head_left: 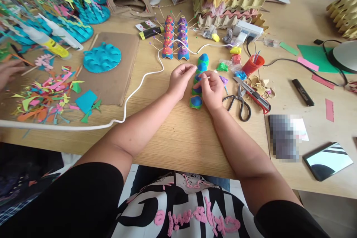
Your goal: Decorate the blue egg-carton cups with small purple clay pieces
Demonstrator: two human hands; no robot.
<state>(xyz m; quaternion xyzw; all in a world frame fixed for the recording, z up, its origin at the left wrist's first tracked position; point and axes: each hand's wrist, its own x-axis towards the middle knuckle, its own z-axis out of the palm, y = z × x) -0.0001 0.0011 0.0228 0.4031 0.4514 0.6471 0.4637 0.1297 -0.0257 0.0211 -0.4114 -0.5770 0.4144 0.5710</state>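
A blue and green bumpy strip (196, 102), cut like an egg carton row, lies upright on the table between my hands. My left hand (181, 78) is at its left side, thumb and fingertips pinched together near the upper bumps. On the right, my right hand (212, 88) is closed too, its fingertips over the middle bumps. Whatever small thing either pinch holds is too small to make out. Behind them stand a red strip (168, 37) and a purple strip (182, 38), both with thin sticks poking out sideways.
Scissors (240, 105) and a red cutter (255, 96) lie right of my right hand, near a red cup (253, 65). A white cable (134, 95) crosses the left side. Another person's hand (10, 72) is at far left by paper scraps (50, 96).
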